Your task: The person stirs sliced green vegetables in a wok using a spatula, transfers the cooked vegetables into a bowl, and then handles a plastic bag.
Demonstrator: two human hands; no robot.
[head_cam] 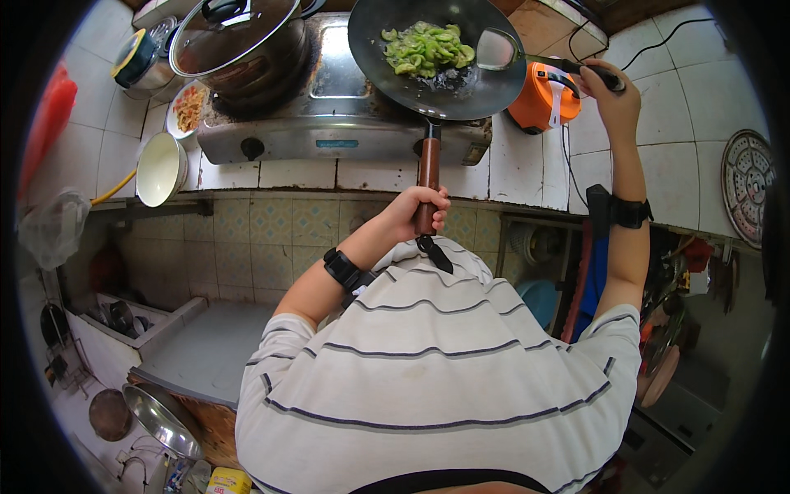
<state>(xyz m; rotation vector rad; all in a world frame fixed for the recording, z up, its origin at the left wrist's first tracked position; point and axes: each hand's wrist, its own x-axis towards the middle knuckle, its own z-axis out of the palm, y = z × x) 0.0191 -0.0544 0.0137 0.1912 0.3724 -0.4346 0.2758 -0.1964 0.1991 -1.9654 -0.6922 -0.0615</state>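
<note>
My left hand (421,212) is wrapped around the brown wooden handle (430,162) of a dark wok (401,92) on the gas stove (345,139). Sliced green vegetables (429,49) lie in a heap in the middle of the wok, with shiny liquid around them. Raised over the counter at the right, my right hand (611,86) grips the black handle of a spatula (495,49). The spatula's metal blade is inside the wok, just right of the vegetables.
A glass-lidded pot (247,68) occupies the stove's left side. Beside it are a plate of chopped food (188,110) and a pale bowl (162,170) at the counter edge. An orange appliance (537,102) stands right of the wok. A perforated metal disc (748,185) is at the far right.
</note>
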